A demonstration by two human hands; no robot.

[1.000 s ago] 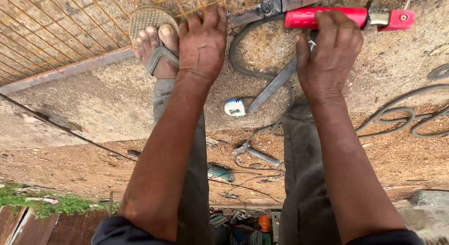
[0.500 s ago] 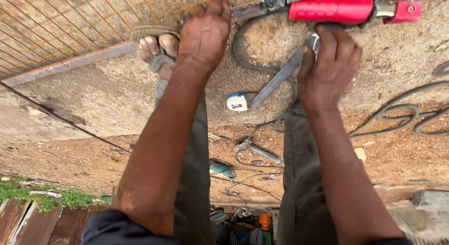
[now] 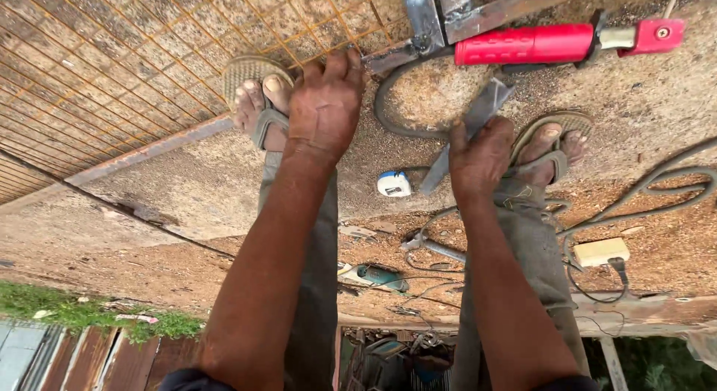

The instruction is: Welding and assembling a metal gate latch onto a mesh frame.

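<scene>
My left hand (image 3: 326,103) rests fingers-down on the edge of a rusty wire mesh panel (image 3: 104,70), near a steel angle piece (image 3: 426,17). My right hand (image 3: 478,156) is closed around a flat grey metal bar (image 3: 478,111) that slants up toward a red-handled tool (image 3: 526,44). Both my sandalled feet show: the left foot (image 3: 261,107) beside my left hand, the right foot (image 3: 556,148) just right of my right hand.
A small white and blue tape measure (image 3: 393,184) lies on the gritty concrete between my legs. Grey cables (image 3: 657,185) loop at the right near a beige plug box (image 3: 601,251). A wrench (image 3: 437,247) and a green power tool (image 3: 377,275) lie lower down.
The view has tilted so both feet show. My right hand has dropped away from the red handle and closed on the flat bar. My left hand stays on the mesh edge.
</scene>
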